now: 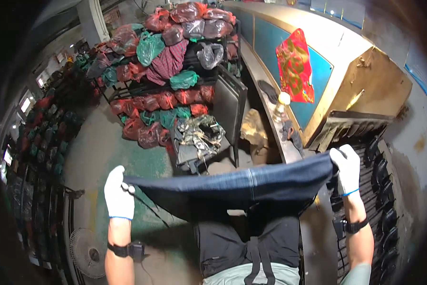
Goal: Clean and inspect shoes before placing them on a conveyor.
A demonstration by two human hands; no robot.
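Note:
A dark blue denim garment (pixel 223 186) hangs stretched between my two white-gloved hands, in front of my waist. A pale stitched seam runs down its middle. My left hand (pixel 119 195) is closed on the garment's left end, with a thin dark cord or strip trailing from beside it. At the other end, slightly higher, my right hand (pixel 348 170) grips the cloth's corner. The garment's lower part falls in shadow, and its full shape cannot be made out. Black straps with small devices circle both my wrists.
A rack (pixel 180 85) of red and green plastic bags stands ahead. Camouflage cloth (pixel 201 135) lies on a chair. To the right is a large machine (pixel 289 61) with blue panels and a slatted conveyor (pixel 370 199); a bottle (pixel 281 108) stands on its ledge. A fan (pixel 87 251) is lower left.

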